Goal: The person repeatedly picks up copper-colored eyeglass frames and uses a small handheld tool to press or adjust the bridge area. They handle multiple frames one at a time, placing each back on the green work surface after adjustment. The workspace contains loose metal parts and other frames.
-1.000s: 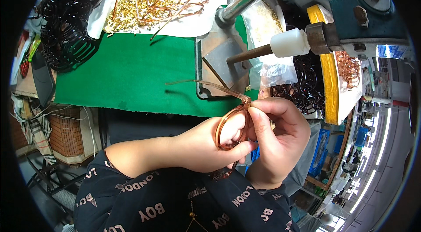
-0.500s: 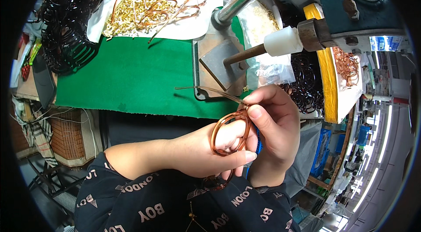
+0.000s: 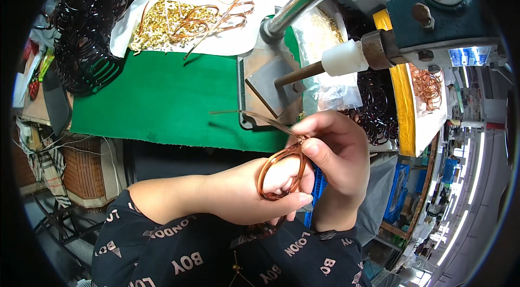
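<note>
A brown translucent eyeglass frame (image 3: 261, 177) is between my two hands, just in front of the green mat. My left hand (image 3: 246, 195) is closed around it, the thumb lying across the lower part of a rim. The second rim hangs below, partly hidden by that hand. At the frame's upper corner, my right hand (image 3: 344, 151) pinches the joint between thumb and forefinger. From there a thin temple arm (image 3: 259, 117) stretches left over the mat. Whatever small part sits at the pinched joint is too covered to make out.
A press with a steel rod (image 3: 298, 74) and square metal plate (image 3: 271, 89) stands beyond my hands. Gold-coloured small parts (image 3: 162, 24) and brown frames (image 3: 208, 24) lie on white sheeting. Dark frames (image 3: 89, 59) are heaped left of the green mat (image 3: 151, 97).
Both hands and the eyeglass frame have shifted slightly down and left, and the frame's rim has tilted a little. The grip of each hand looks the same.
</note>
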A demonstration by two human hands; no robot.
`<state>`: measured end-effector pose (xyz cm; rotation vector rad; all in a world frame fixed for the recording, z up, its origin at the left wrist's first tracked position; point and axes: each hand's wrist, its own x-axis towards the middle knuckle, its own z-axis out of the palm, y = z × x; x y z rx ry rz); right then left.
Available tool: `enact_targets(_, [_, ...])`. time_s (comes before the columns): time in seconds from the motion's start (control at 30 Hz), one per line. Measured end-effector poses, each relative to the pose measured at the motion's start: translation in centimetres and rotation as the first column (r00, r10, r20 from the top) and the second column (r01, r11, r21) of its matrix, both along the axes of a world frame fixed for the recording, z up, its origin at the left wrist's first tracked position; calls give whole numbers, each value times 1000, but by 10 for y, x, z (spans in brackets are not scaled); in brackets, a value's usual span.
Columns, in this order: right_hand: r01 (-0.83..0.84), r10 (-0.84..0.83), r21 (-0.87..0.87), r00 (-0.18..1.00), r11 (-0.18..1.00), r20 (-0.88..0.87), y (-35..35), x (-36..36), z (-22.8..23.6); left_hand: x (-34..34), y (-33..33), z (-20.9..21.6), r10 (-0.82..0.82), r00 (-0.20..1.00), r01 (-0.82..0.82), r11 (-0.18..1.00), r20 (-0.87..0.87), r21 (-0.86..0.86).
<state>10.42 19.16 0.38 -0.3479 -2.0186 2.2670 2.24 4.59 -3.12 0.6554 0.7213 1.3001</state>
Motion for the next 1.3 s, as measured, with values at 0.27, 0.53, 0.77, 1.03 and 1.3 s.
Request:
enact_targets(0.27, [-70, 67, 92, 997, 993, 41, 2, -2, 0, 6, 0, -3, -2, 999, 4, 1000, 48, -30])
enact_targets(0.53, [-10, 10, -364, 1000, 932, -2, 4, -8, -26, 0, 3, 0, 28, 995, -29, 1000, 98, 8])
enact_targets(0.77, [30, -55, -277, 995, 960, -83, 3, -14, -14, -8, 9, 8, 58, 996, -63, 995, 72, 76])
enact_targets(1.03, [319, -284, 161, 936, 934, -207, 17, 5, 8, -34, 35, 30, 185, 981, -193, 964, 64, 181])
enact_targets(1.3, [397, -389, 2, 901, 918, -194, 41, 27, -2, -43, 59, 41, 229, 973, -233, 964, 41, 129])
